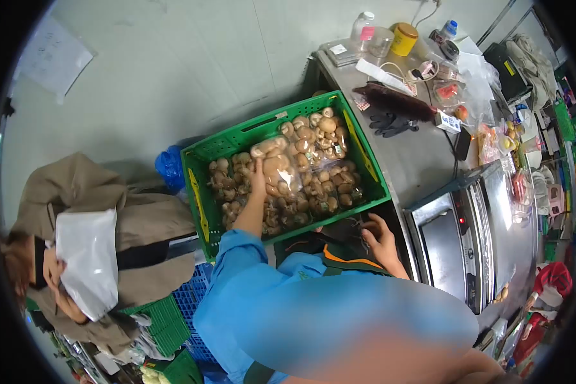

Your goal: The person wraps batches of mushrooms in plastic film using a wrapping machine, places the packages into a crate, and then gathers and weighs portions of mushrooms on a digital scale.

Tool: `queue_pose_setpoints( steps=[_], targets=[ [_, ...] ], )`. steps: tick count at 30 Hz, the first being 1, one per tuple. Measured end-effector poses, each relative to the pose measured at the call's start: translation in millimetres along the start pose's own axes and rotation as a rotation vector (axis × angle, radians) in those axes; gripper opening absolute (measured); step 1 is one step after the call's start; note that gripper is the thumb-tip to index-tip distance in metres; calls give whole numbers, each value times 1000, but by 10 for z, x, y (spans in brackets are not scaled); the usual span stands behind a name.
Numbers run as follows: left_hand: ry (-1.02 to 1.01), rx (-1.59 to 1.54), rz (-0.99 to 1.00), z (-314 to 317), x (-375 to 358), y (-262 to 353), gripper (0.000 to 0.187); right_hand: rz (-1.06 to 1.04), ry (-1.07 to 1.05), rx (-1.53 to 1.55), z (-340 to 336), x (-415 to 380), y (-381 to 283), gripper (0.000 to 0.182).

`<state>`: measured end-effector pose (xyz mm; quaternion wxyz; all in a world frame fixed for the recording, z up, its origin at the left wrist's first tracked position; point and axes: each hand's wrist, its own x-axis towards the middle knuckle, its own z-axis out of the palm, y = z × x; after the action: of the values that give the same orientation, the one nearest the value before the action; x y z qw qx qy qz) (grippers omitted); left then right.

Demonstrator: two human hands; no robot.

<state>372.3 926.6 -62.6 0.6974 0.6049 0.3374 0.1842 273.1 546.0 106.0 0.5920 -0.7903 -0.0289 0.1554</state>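
A green plastic crate holds several clear-wrapped packs of brown mushrooms. My left hand reaches into it, with its fingers closed at the edge of one mushroom pack that lies higher than the others. Part of the grip is hidden behind the wrapped mushrooms. Outside the crate's near right corner, my right hand has its fingers bent and apart, with nothing seen in them. It is close to a dark apron with an orange stripe.
To the right, a steel table bears black gloves, a dark brush, a yellow jar and a wrapping machine. At left, another person in a brown coat holds a white sheet. Blue and green crates stand below.
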Motion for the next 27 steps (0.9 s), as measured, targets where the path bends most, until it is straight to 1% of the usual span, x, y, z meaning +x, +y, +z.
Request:
queue_pose_setpoints(
  steps=[1, 2, 3, 4, 5, 6, 7, 8, 10, 11, 12, 13, 14, 15, 16, 17, 18, 20, 22, 23, 24, 25, 26, 27],
  targets=[
    [111, 63, 75, -146, 468, -461, 52, 13, 2, -8, 10, -15, 94, 46],
    [107, 60, 59, -78, 620, -492, 52, 68, 40, -26, 6, -33, 181, 41],
    [152, 139, 110, -4, 726, -500, 53, 128, 82, -43, 23, -49, 220, 37],
    [190, 221, 162, 97, 811, -470, 53, 147, 93, -49, 54, -52, 203, 37],
    [267, 435, 153, 329, 772, -280, 48, 181, 90, -60, 85, -76, 168, 35],
    [236, 442, 142, 375, 768, -236, 48, 217, 98, -67, 106, -117, 142, 34],
    [259, 689, 26, 405, 789, -235, 47, 179, 98, -130, 119, -128, 190, 33],
    [272, 937, -73, 459, 828, -240, 48, 200, 145, -127, 112, -146, 168, 33],
    [71, 1125, 119, 301, 1062, -549, 54, 209, 127, -130, 109, -124, 87, 32],
    [62, 1310, 417, 132, 1246, -911, 61, 226, 148, -100, 90, -133, 155, 32],
    [16, 1704, 294, 351, 804, -39, 52, 242, 173, -67, 57, -156, 168, 31],
    [-21, 1648, 122, 471, 540, 450, 45, 229, 206, -108, -4, -185, 128, 31],
    [184, 1005, 152, 605, 259, 769, 44, 220, 248, -156, -57, -241, 83, 30],
    [243, 746, 550, 555, 683, 326, 46, 204, 301, -156, -81, -322, 155, 30],
    [337, 821, 965, 766, 615, 326, 38, 184, 347, -163, -131, -398, 238, 30],
    [89, 521, 883, 1165, 422, 403, 33, 218, 393, -158, -183, -496, 222, 29],
    [-148, 250, 764, 1524, 123, 468, 28, 215, 435, -118, -203, -583, 404, 29],
    [-620, 219, 460, 2232, -677, 554, 22, 188, 513, -130, -331, -800, 518, 30],
    [-1031, 182, 382, 2715, -1667, 498, 18, 184, 607, -81, -490, -1029, 559, 28],
    [-1254, 239, 501, 2877, -2180, 568, 14, 147, 707, -58, -593, -1168, 562, 27],
    [-1387, 199, 702, 3005, -2722, 618, 12, 110, 798, -38, -703, -1324, 571, 26],
    [-1548, 157, 609, 3098, -3188, 558, 11, 40, 968, -147, -855, -1500, 591, 21],
    [-1698, 115, 506, 3165, -3609, 486, 11, 6, 1119, -146, -1079, -1706, 603, 17],
    [-1797, 154, 562, 3217, -3986, 437, 10, -61, 1300, -149, -1363, -1929, 647, 15]
  ],
)
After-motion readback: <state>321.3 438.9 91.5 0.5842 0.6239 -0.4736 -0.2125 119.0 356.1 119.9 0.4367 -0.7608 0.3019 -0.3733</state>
